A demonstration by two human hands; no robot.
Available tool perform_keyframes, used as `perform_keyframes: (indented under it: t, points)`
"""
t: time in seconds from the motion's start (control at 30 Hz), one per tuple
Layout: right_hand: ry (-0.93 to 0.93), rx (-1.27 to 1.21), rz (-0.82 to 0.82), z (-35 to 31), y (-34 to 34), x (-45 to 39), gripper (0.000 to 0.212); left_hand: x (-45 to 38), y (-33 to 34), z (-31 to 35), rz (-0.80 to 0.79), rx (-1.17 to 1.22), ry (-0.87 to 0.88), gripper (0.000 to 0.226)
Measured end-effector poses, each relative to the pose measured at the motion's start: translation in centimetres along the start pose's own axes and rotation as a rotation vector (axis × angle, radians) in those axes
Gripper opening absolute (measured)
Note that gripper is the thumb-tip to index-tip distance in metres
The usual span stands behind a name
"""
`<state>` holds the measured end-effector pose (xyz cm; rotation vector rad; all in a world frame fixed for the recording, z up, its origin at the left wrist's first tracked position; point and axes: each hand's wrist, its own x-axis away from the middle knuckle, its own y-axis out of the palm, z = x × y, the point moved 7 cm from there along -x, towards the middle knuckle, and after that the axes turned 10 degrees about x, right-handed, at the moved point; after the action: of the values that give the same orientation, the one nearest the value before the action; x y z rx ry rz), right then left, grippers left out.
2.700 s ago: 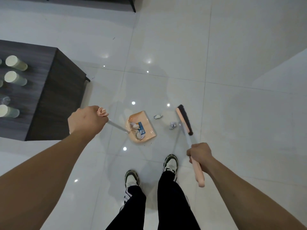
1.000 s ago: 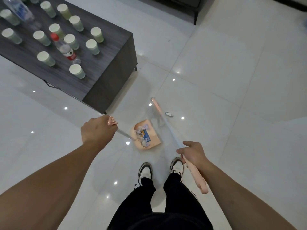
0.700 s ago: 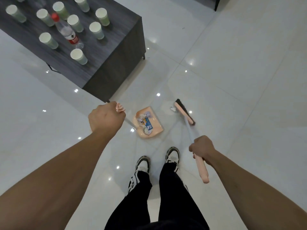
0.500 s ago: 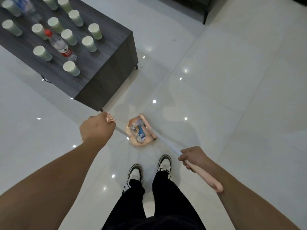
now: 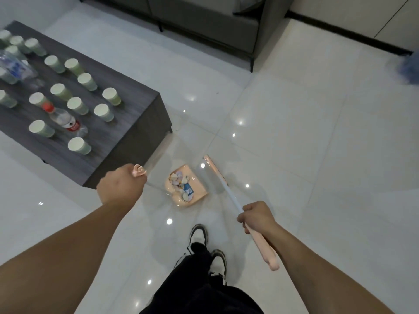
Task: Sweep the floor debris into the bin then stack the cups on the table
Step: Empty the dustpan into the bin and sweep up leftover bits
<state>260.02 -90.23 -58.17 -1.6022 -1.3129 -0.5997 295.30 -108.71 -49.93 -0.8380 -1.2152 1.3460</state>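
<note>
Cups at the table's (image 5: 127, 141) left edge are cut off by the frame; a blurred blue thing (image 5: 409, 66) at the right frame edge can't be identified. Broom (image 5: 223, 184) head is motion-smeared, bristles not readable. Debris (image 5: 181, 183) in the dustpan (image 5: 186, 185) is too small to sort: crumpled scraps plus a blue-and-white bit.

Left hand (image 5: 120, 185) is fisted around the pink top of the dustpan's handle, arm stretched forward. Right hand (image 5: 257, 217) is curled round the broom shaft where white pole meets pink grip, grip end sticking back past the wrist.

Dustpan sits on the floor (image 5: 306, 155) just off the table's near right corner, debris piled inside. Broom head is on the floor just beside the pan's right side. Cups (image 5: 79, 145) stand upright and unstacked across the tabletop, with a red-capped bottle (image 5: 65, 121) among them and a blue-labelled bottle (image 5: 15, 66) near the left edge. Sofa (image 5: 204, 19) at the far side.
</note>
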Motion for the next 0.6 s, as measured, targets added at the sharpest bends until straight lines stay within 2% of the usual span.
perform_keyframes:
  t: [0.07,0.13,0.23,0.37,0.47,0.6]
  points:
    - [-0.032,-0.018,0.021,-2.8,-1.4,-1.3,0.014,-3.3,-0.2,2.0,0.026,0.065,-0.025,0.032]
    - [-0.053,-0.022,0.047,-6.1,-2.7,-3.1,0.027,-7.1,-0.2,3.8,0.068,0.113,-0.038,0.031]
    - [-0.061,-0.058,0.074,-11.4,-4.5,-6.2,0.032,-13.5,0.3,6.9,0.099,0.142,-0.014,0.028]
    - [-0.041,-0.015,0.108,-17.6,-7.3,-10.2,0.028,-20.6,1.3,10.5,0.016,0.159,-0.060,0.026]
    - [-0.012,-0.021,0.098,-21.6,-8.8,-12.4,0.035,-24.1,1.5,13.0,-0.035,0.200,-0.061,0.027]
    - [-0.004,0.091,0.079,-26.6,-9.8,-15.4,0.028,-27.4,1.9,14.1,-0.066,0.168,-0.071,0.026]
